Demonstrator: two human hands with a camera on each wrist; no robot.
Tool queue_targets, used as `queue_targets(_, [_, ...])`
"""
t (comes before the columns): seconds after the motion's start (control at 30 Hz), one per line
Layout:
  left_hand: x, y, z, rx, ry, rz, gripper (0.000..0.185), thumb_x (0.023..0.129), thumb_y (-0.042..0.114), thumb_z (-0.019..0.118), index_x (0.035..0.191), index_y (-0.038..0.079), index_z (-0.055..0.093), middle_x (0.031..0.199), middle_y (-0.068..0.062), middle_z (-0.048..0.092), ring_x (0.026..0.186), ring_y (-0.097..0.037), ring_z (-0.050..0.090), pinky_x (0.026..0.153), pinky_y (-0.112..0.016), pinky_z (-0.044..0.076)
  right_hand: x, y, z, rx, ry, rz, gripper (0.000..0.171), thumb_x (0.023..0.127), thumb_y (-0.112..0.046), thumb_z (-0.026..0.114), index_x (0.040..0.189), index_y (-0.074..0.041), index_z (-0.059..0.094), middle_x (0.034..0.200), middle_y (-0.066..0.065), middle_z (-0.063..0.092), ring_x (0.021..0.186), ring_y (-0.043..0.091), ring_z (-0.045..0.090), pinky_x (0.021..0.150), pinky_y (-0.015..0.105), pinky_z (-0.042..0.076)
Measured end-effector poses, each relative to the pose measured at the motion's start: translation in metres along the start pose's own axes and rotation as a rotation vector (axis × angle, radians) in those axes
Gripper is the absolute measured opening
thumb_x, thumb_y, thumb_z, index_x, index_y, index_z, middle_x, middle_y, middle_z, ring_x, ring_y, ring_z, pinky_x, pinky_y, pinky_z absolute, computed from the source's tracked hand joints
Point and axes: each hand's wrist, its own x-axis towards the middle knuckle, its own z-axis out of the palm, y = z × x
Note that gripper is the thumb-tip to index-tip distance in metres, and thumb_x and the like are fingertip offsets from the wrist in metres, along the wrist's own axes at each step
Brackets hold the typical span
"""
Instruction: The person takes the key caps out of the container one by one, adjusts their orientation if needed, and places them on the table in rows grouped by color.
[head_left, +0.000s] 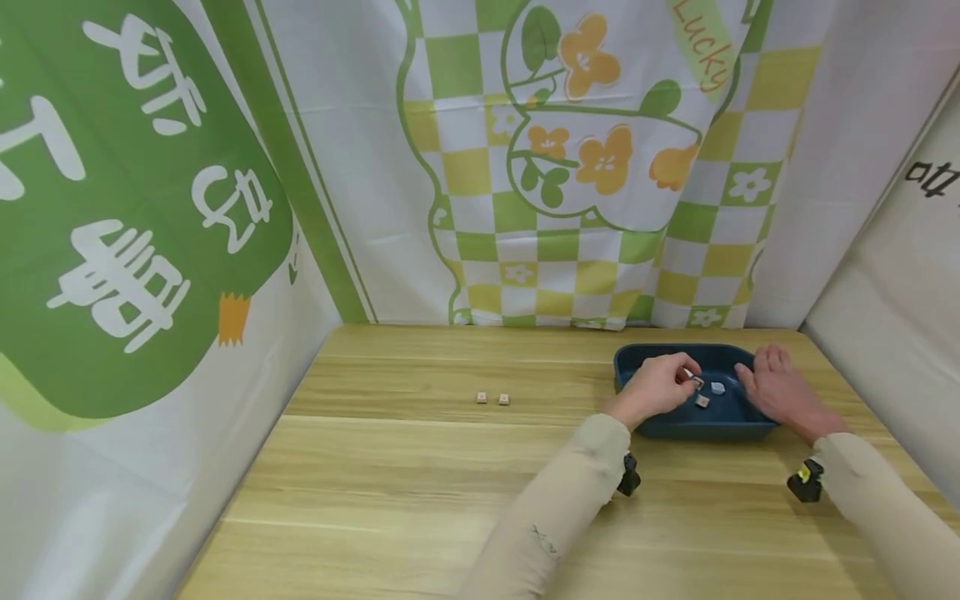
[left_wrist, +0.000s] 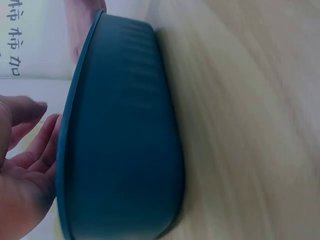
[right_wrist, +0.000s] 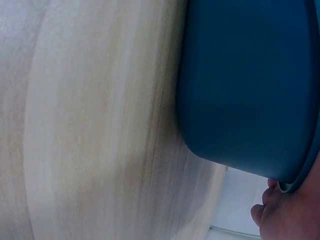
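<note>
A dark blue tray (head_left: pixel 705 432) with raised sides stands at the right of the table. My left hand (head_left: pixel 655 387) reaches over its left side and pinches a small pale square piece (head_left: pixel 698 382) between thumb and fingertips. Just below that piece, a similar beige one (head_left: pixel 702 402) lies on the tray floor, with a whitish one (head_left: pixel 717 388) near it. My right hand (head_left: pixel 787 392) holds the tray's right rim, thumb inside and fingers outside. In the left wrist view the tray wall (left_wrist: pixel 120 130) hides what the left hand (left_wrist: pixel 25 170) pinches.
Two small beige square pieces, a left one (head_left: pixel 482 398) and a right one (head_left: pixel 504 400), lie side by side on the wooden table (head_left: pixel 390 475), left of the tray. Patterned cloth (head_left: pixel 555 250) hangs along the back edge, and more cloth closes off both sides.
</note>
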Motion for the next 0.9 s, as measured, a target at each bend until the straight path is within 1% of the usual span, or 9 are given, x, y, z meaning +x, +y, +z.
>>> queue_targets(0.13, [0.003,0.003,0.008,0.005,-0.001,-0.016,0.015,0.099,0.021,0.057,0.112,0.021,0.066,0.096,0.011,0.068,0.074,0.002,0.056,0.063,-0.013,0.044,0.0,-0.001,0.001,-0.012,0.009,-0.004,0.069,0.108,-0.033,0.019,0.134,0.032,0.018,0.14,0.054,0.016,0.133,0.064,0.015,0.112,0.067,0.017])
queue_targets(0.2, [0.004,0.004,0.012,0.027,0.004,-0.025,0.015,0.099,0.021,0.057,0.111,0.022,0.067,0.096,0.012,0.068,0.074,0.002,0.056,0.063,-0.012,0.043,0.0,0.0,0.003,-0.016,0.019,-0.01,0.069,0.108,-0.032,0.019,0.133,0.032,0.018,0.139,0.055,0.017,0.132,0.064,0.015,0.112,0.067,0.018])
queue_targets(0.33, [0.007,0.003,0.018,0.042,0.012,-0.048,0.017,0.098,0.021,0.058,0.112,0.021,0.067,0.095,0.013,0.067,0.073,0.001,0.055,0.063,-0.012,0.043,0.0,0.001,0.004,-0.01,0.025,-0.014,0.069,0.108,-0.032,0.018,0.133,0.032,0.018,0.139,0.055,0.017,0.132,0.064,0.015,0.112,0.066,0.017])
queue_targets(0.43, [0.011,0.002,0.022,0.046,0.017,-0.078,0.016,0.097,0.022,0.06,0.111,0.023,0.068,0.093,0.014,0.067,0.074,0.002,0.055,0.063,-0.012,0.043,0.001,0.002,0.004,-0.008,0.015,-0.011,0.07,0.108,-0.033,0.018,0.134,0.032,0.017,0.14,0.055,0.015,0.133,0.064,0.014,0.112,0.066,0.016])
queue_targets(0.53, [0.014,0.001,0.026,0.041,0.02,-0.107,0.015,0.095,0.022,0.063,0.109,0.023,0.069,0.091,0.014,0.067,0.074,0.002,0.055,0.063,-0.012,0.042,0.001,0.003,0.003,-0.017,0.01,-0.008,0.07,0.108,-0.032,0.019,0.134,0.032,0.017,0.141,0.054,0.015,0.133,0.064,0.014,0.112,0.067,0.017])
queue_targets(0.7, [0.02,0.002,0.031,0.03,0.039,-0.114,0.014,0.093,0.022,0.065,0.106,0.022,0.069,0.086,0.015,0.066,0.072,0.001,0.056,0.063,-0.013,0.042,-0.001,0.002,0.002,-0.05,0.036,-0.018,0.066,0.108,-0.029,0.021,0.133,0.032,0.02,0.138,0.054,0.019,0.131,0.064,0.018,0.11,0.067,0.021])
queue_targets(0.83, [0.023,0.002,0.034,0.016,0.029,-0.136,0.014,0.091,0.022,0.067,0.105,0.024,0.07,0.085,0.015,0.065,0.072,0.001,0.055,0.064,-0.014,0.042,-0.002,0.001,0.003,-0.069,0.055,-0.034,0.062,0.108,-0.026,0.025,0.131,0.032,0.023,0.135,0.055,0.023,0.129,0.063,0.021,0.108,0.067,0.023])
queue_targets(0.9, [0.024,0.001,0.035,0.01,0.029,-0.146,0.014,0.091,0.022,0.068,0.105,0.024,0.07,0.085,0.015,0.065,0.072,0.0,0.055,0.064,-0.015,0.042,-0.001,0.001,0.004,-0.065,0.066,-0.043,0.061,0.108,-0.025,0.025,0.13,0.032,0.023,0.135,0.054,0.024,0.129,0.063,0.022,0.109,0.066,0.023])
